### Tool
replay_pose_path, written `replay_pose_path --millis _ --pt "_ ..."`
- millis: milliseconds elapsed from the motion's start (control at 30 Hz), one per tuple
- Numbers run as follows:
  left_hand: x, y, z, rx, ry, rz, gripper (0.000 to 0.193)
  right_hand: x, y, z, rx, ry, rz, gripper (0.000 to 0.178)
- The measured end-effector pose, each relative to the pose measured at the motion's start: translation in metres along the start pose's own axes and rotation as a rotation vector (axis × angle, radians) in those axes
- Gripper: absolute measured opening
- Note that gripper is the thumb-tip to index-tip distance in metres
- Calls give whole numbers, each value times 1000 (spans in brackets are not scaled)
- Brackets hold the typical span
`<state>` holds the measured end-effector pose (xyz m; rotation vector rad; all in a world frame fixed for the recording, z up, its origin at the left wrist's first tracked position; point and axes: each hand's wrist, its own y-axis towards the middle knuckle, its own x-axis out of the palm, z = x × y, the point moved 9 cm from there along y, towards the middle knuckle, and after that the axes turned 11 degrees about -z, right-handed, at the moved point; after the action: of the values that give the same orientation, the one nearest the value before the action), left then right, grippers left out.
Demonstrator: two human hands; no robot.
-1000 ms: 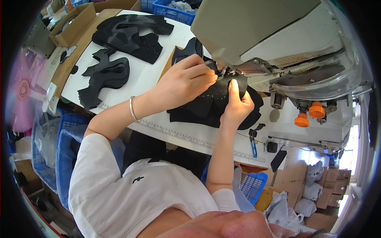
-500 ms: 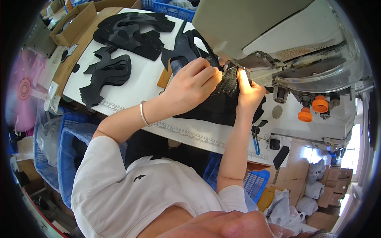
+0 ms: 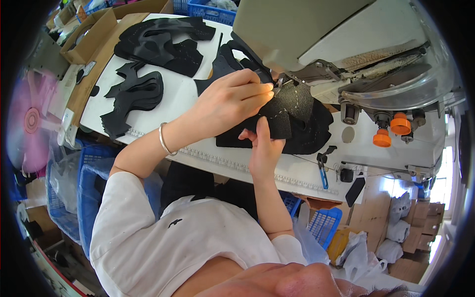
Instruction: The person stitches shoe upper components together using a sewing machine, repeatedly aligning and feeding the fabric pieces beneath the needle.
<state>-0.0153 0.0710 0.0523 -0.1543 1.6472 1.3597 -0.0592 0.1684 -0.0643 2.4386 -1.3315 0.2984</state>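
Note:
My left hand [image 3: 238,99] is closed in a pinch beside the sewing machine's needle area [image 3: 283,81]. What lies between its fingertips is too small to make out. Under the machine head is a black shoe-upper piece [image 3: 297,101] with a perforated, mesh-like surface, brightly lit by the lamp. Below the left hand, my right hand [image 3: 263,148] rests at the near edge of this piece, thumb stretched upward and fingers apart from it. A larger black panel [image 3: 309,141] spreads beneath on the white table [image 3: 247,168].
Stacked black cut pieces [image 3: 143,91] and more black parts [image 3: 163,44] lie to the left. The sewing machine head [image 3: 292,29] overhangs the work, with orange knobs [image 3: 391,129] at right. A blue-handled cutter [image 3: 323,173] lies near the front edge. Blue crates [image 3: 324,225] stand below.
My right hand has left the needle area, moving down and left to the near edge, its thumb and fingers now apart. The mesh piece is more exposed. My left hand has shifted slightly left.

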Motion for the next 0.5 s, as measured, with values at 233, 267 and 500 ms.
replay_pose_path --millis 233,267,500 --pt "0 1 -4 58 -37 6 39 -6 10 -2 -30 47 133 13" --pt "0 0 -3 65 -41 -19 38 -5 10 -3 -59 50 135 13" --pt "-3 -3 1 90 -44 23 30 -7 8 -7 -106 44 186 12"
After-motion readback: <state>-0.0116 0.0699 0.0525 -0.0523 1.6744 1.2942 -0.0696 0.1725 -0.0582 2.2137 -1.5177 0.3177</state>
